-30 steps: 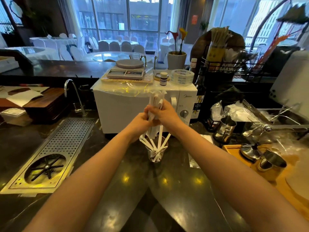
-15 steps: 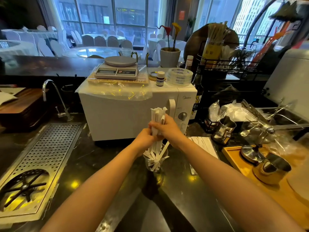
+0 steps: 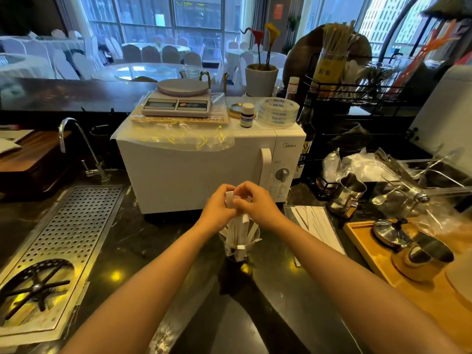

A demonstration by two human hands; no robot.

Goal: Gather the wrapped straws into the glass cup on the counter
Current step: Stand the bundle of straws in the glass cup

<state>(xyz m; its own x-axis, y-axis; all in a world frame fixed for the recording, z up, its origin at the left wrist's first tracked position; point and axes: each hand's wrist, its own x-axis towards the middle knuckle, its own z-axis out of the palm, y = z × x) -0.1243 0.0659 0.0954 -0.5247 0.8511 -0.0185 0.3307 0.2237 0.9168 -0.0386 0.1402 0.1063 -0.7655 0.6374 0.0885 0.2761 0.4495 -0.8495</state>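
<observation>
A small glass cup (image 3: pixel 238 252) stands on the dark counter in front of the microwave. A bundle of white paper-wrapped straws (image 3: pixel 238 232) sticks down into it, lower ends fanned inside the glass. My left hand (image 3: pixel 219 208) and my right hand (image 3: pixel 258 204) are closed together around the upper part of the bundle, right above the cup's rim. One straw tip (image 3: pixel 229 198) pokes out between my fingers. More wrapped straws (image 3: pixel 315 224) lie flat in a clear packet on the counter to the right.
A white microwave (image 3: pixel 194 169) with a scale on top stands just behind the cup. A perforated metal drain tray (image 3: pixel 66 241) and a tap are at left. At right are steel jugs (image 3: pixel 348 194), a wooden tray (image 3: pixel 370 254) and plastic bags.
Both hands have moved down with the straw bundle, so the straws sit deeper in the cup and far less of them shows above my fingers. The view has shifted closer.
</observation>
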